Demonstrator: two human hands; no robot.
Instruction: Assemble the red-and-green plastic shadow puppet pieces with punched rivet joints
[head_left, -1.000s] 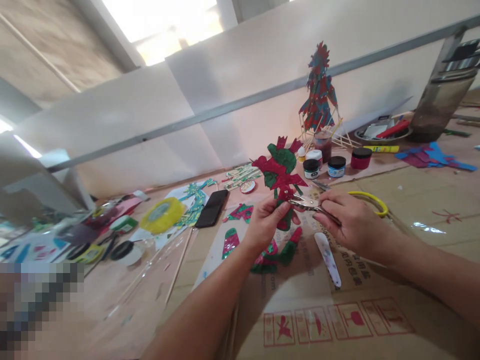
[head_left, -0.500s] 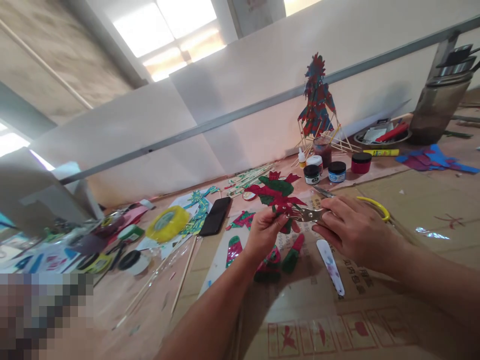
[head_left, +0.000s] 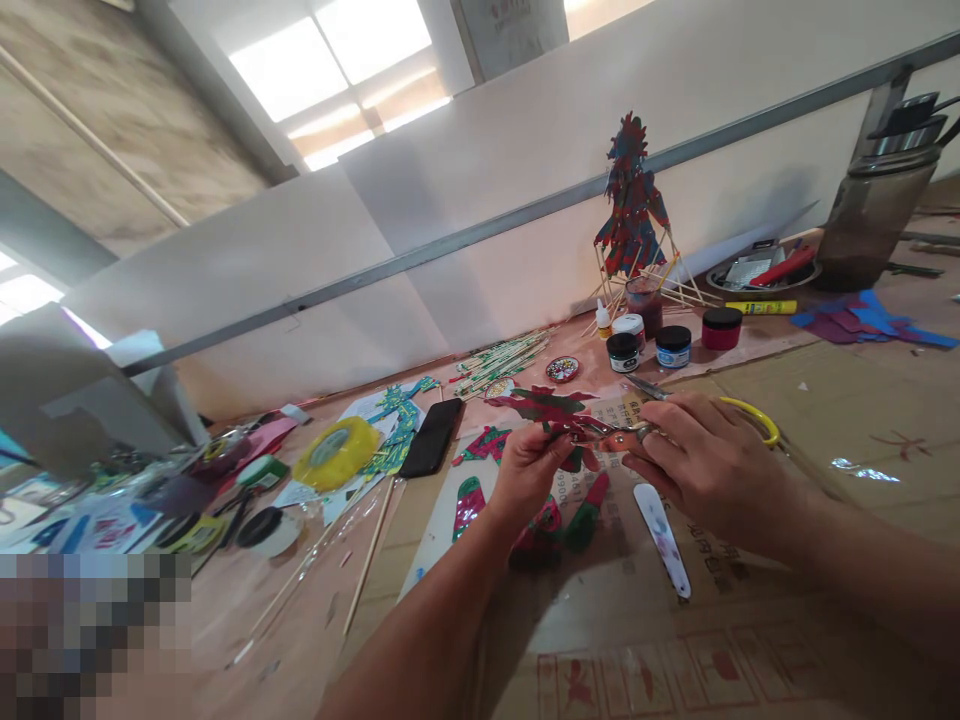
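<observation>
My left hand [head_left: 529,465] pinches a red-and-green painted cut-out figure [head_left: 547,404] above the cardboard. In my right hand [head_left: 697,465] are metal pliers [head_left: 619,440], their jaws at the figure's lower edge by my left fingertips. Exactly what the jaws grip is too small to tell. Beneath my hands lie more red-and-green pieces [head_left: 587,515], some on a pale sheet. A white stained strip [head_left: 661,540] rests below my right hand. Partly hidden behind that hand is a tool with a yellow handle [head_left: 761,418] and a metal tip, probably scissors.
Paint jars [head_left: 673,346], a bead dish [head_left: 562,369] and thin sticks [head_left: 502,362] stand or lie behind. A red-and-blue figure [head_left: 634,205] leans at the back. Leftward are a phone [head_left: 431,437] and yellow tape roll [head_left: 336,453]; a dark bottle [head_left: 874,200] stands right.
The cut-out figure has tipped over and sits lower, seen flatter, exposing the bead dish behind it. The pliers have turned slightly in my right hand. Both hands stay in nearly the same place.
</observation>
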